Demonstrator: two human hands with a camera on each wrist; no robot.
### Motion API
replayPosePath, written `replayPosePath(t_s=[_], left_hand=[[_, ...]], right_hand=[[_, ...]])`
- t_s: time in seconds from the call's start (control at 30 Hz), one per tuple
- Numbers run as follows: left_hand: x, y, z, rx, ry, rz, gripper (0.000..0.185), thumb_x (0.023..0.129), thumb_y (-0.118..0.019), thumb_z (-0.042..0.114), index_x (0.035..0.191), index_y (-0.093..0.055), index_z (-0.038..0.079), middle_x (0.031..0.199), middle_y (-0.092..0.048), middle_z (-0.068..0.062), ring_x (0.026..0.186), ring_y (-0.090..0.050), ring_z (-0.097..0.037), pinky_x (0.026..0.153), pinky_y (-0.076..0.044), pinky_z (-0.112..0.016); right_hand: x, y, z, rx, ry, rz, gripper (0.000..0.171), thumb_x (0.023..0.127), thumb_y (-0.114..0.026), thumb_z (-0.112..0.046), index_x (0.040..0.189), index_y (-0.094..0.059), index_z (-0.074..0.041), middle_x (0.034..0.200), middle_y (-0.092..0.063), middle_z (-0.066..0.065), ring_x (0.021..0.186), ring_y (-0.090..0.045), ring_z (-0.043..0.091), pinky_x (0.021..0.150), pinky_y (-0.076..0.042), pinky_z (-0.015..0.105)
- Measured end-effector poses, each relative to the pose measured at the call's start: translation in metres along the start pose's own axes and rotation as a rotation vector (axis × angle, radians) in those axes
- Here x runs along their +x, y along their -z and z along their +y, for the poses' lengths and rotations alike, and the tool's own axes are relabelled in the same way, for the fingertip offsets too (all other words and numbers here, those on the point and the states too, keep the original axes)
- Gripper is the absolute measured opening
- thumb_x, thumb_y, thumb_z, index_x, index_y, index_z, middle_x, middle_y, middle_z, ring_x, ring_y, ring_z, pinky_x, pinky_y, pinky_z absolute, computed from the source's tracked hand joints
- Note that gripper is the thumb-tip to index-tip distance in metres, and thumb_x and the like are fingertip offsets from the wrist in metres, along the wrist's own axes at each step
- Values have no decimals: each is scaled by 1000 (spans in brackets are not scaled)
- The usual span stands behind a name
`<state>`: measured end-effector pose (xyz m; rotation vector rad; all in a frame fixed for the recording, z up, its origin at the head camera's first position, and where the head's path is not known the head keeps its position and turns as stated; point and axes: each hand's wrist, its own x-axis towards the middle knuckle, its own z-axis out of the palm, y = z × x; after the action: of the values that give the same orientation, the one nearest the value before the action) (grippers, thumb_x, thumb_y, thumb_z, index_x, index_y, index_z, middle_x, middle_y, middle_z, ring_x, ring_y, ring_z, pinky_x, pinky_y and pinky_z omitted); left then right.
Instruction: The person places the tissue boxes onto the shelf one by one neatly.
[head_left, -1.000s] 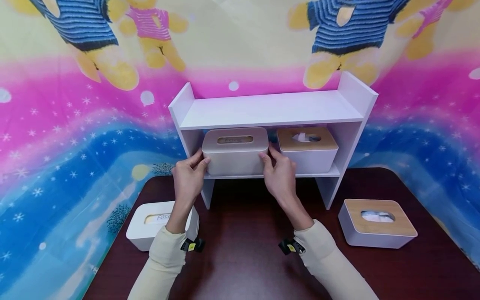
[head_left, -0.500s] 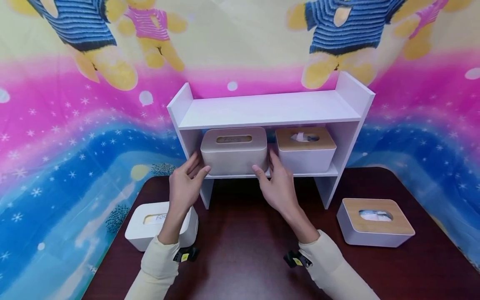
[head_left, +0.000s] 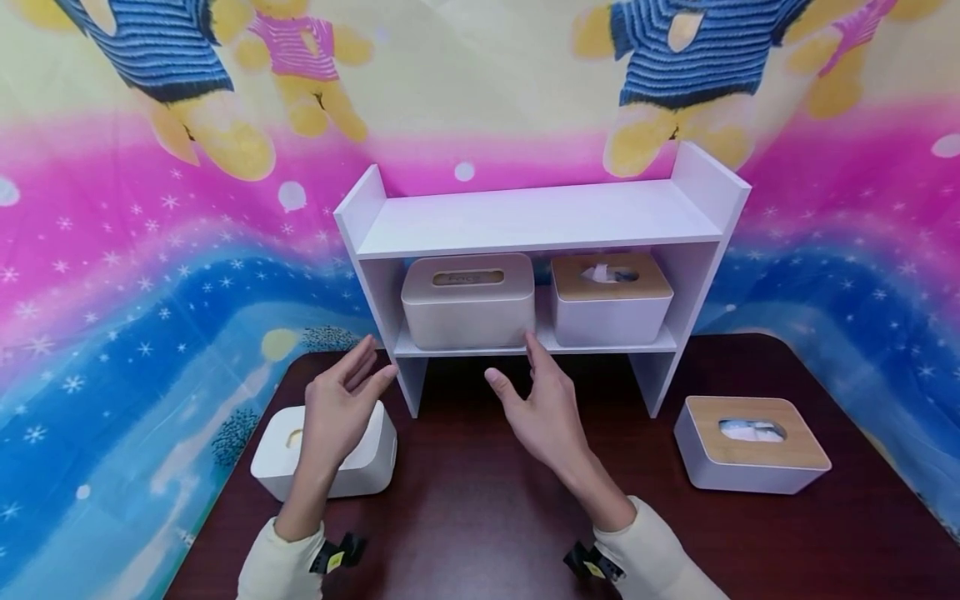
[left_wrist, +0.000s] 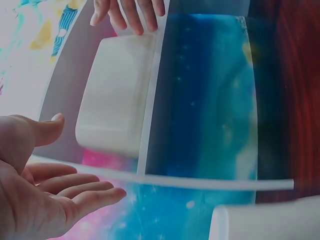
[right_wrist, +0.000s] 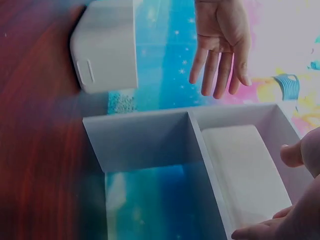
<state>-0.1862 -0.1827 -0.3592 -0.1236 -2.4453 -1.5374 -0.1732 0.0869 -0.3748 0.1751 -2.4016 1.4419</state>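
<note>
A white tissue box (head_left: 468,317) with an oval slot in its lid stands on the shelf's lower board, towards the left. My left hand (head_left: 339,410) is off it, in front of the shelf's left side, fingers loosely extended and holding nothing. Below the box's right front corner is my right hand (head_left: 546,407), thumb and fingers spread apart with nothing between them. The left wrist view shows that same box (left_wrist: 115,95) standing apart from the left palm. To its right on the same board sits a tissue box with a wooden lid (head_left: 611,304), a tissue poking out.
The white two-tier shelf (head_left: 540,221) stands on a dark red-brown table (head_left: 465,517) against a printed cloth backdrop (head_left: 480,83). Another white tissue box (head_left: 367,458) lies behind the left forearm. A second wooden-lidded box (head_left: 753,450) sits at the table's right.
Both hands have let go of the white tissue box and drawn back towards me, the left also moving left. The box stays on the lower board.
</note>
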Motion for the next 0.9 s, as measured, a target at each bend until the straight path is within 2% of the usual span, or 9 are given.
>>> replayPosePath(t_s=[0.17,0.3,0.4,0.6,0.8,0.9], left_hand=[[-9,14,-8,84,12,9,68,102,-75,39,162,-49,20,161,-56,-10,147,-58,-28,112,-50,-36],[-18,25,-17,162,7,27,72,101,-75,43,163,-47,18,161,-56,-13,145,-59,-33,106,-48,-18],[-23,34,-20,216,30,31,74,102,-74,45,165,-45,19,164,-53,-12,144,-59,-36,103,-45,-14],[-33,53,-33,332,85,17,79,103,-70,50,168,-37,20,170,-44,-14,146,-55,-42,111,-48,-46],[-42,75,-57,411,140,2,86,102,-72,51,171,-30,19,170,-37,-26,146,-50,-51,113,-48,-61],[-46,86,-70,420,187,-30,91,102,-71,52,172,-23,18,174,-29,-25,151,-42,-54,116,-44,-67]], right_hand=[[-8,-12,0,-6,28,-5,86,101,-77,-35,166,-35,1,170,-41,19,159,-40,31,129,-36,52],[-16,-24,0,2,41,-31,85,100,-78,-36,165,-37,1,170,-43,19,158,-41,32,129,-37,53],[-20,-34,2,17,52,-59,84,101,-78,-36,165,-38,1,169,-43,20,158,-42,33,128,-38,54],[-28,-54,9,46,33,-123,82,101,-77,-39,165,-40,-3,167,-46,20,156,-44,34,127,-40,55],[-31,-72,16,49,10,-229,82,102,-75,-42,165,-40,-5,167,-47,18,156,-45,34,125,-41,55],[-31,-80,20,33,16,-299,84,101,-75,-45,165,-40,-4,167,-47,18,155,-46,33,125,-42,54]])
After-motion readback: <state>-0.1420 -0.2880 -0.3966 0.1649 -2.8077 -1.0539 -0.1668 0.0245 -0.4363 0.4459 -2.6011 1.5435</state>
